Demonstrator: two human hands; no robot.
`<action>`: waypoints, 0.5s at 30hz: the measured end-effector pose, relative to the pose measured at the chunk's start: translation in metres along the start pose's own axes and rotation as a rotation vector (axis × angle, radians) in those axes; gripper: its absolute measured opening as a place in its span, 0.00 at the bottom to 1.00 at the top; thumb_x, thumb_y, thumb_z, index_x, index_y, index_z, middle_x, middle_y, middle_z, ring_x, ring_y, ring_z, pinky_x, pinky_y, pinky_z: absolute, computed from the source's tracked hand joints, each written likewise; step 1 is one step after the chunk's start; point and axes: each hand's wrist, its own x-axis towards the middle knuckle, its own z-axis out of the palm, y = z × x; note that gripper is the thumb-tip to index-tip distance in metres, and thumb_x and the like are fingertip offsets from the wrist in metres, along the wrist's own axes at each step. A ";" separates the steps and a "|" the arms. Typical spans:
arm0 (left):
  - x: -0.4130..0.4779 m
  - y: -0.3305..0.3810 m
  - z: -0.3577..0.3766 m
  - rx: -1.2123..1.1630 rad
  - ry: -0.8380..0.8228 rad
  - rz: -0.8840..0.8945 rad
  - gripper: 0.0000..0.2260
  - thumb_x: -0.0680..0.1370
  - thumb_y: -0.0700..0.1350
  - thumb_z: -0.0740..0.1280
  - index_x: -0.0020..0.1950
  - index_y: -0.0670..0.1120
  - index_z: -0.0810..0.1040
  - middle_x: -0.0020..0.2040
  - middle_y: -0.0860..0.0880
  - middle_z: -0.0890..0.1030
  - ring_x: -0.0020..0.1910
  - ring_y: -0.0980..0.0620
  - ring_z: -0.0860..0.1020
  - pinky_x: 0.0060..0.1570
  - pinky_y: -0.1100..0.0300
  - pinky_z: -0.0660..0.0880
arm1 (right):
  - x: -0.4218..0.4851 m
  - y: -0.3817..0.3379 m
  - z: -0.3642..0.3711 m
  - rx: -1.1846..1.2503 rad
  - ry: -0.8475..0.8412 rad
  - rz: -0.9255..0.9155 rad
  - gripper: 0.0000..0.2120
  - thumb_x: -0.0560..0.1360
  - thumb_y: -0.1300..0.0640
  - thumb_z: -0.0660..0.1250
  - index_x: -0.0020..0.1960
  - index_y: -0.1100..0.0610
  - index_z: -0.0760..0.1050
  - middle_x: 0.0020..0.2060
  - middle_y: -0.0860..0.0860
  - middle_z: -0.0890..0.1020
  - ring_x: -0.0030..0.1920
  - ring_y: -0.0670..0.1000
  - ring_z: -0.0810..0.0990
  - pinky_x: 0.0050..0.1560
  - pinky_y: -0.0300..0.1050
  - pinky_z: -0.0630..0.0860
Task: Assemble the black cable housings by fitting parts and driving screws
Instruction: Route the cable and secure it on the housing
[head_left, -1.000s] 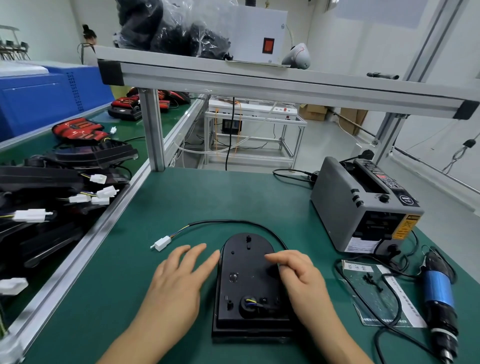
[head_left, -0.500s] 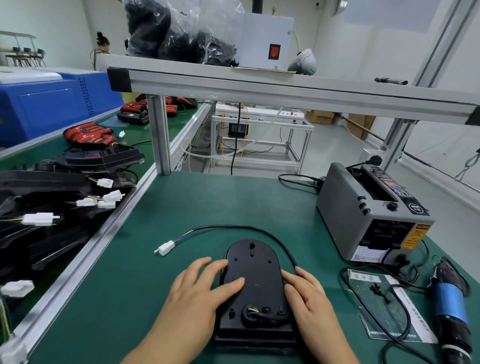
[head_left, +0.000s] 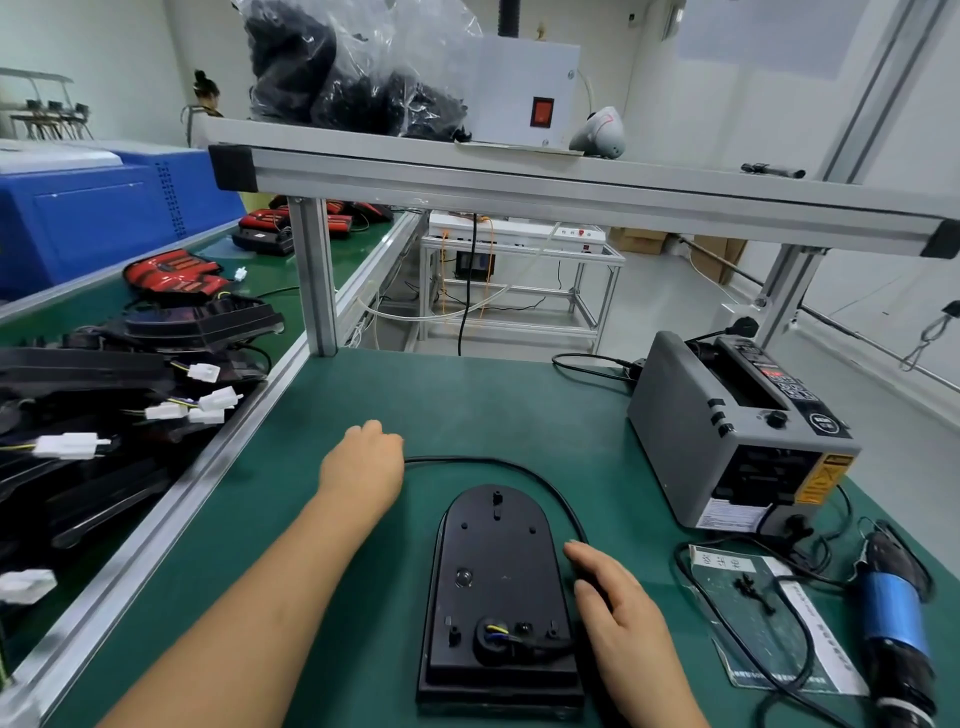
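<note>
Head view: black housing (head_left: 496, 587) lies flat on the green mat (head_left: 467, 405); right hand (head_left: 623, 613) lies flat, fingers straight along its right edge, likely steadying it; left hand (head_left: 363, 467) covers the cable (head_left: 519, 467) end; whether it grips, I cannot tell.

Housing (head_left: 498, 587) lies flat on the counter (head_left: 467, 405), front centre. Its cable (head_left: 519, 467) loops from the housing's right side round behind it to the left hand (head_left: 363, 467), behind-left. Right hand (head_left: 623, 613) rests against the housing's right edge. Dispenser machine (head_left: 727, 441) sits right rear. In front of it: sheet (head_left: 769, 623), then screwdriver (head_left: 893, 623) at far right. Pile of housings (head_left: 104, 405) lies left of the counter. Shelf (head_left: 519, 176) runs overhead.
</note>
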 end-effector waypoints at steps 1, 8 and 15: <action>0.001 0.000 0.001 0.076 -0.027 0.004 0.14 0.77 0.35 0.57 0.59 0.44 0.74 0.59 0.46 0.71 0.59 0.47 0.69 0.44 0.56 0.68 | 0.000 0.000 0.000 0.008 -0.002 0.011 0.21 0.77 0.65 0.62 0.55 0.37 0.72 0.59 0.36 0.74 0.63 0.38 0.70 0.65 0.34 0.62; 0.006 -0.008 0.008 0.113 -0.089 0.020 0.07 0.78 0.39 0.62 0.54 0.44 0.75 0.49 0.47 0.76 0.47 0.46 0.74 0.41 0.58 0.70 | 0.000 0.001 0.000 0.033 -0.013 0.043 0.24 0.77 0.65 0.62 0.57 0.35 0.71 0.60 0.35 0.74 0.62 0.37 0.72 0.63 0.35 0.64; -0.020 -0.032 -0.004 -0.651 -0.397 -0.232 0.09 0.74 0.42 0.68 0.36 0.41 0.73 0.29 0.45 0.79 0.27 0.47 0.77 0.31 0.61 0.76 | 0.003 0.003 -0.002 -0.179 0.059 0.095 0.19 0.78 0.56 0.63 0.68 0.48 0.69 0.64 0.46 0.73 0.69 0.45 0.64 0.70 0.44 0.60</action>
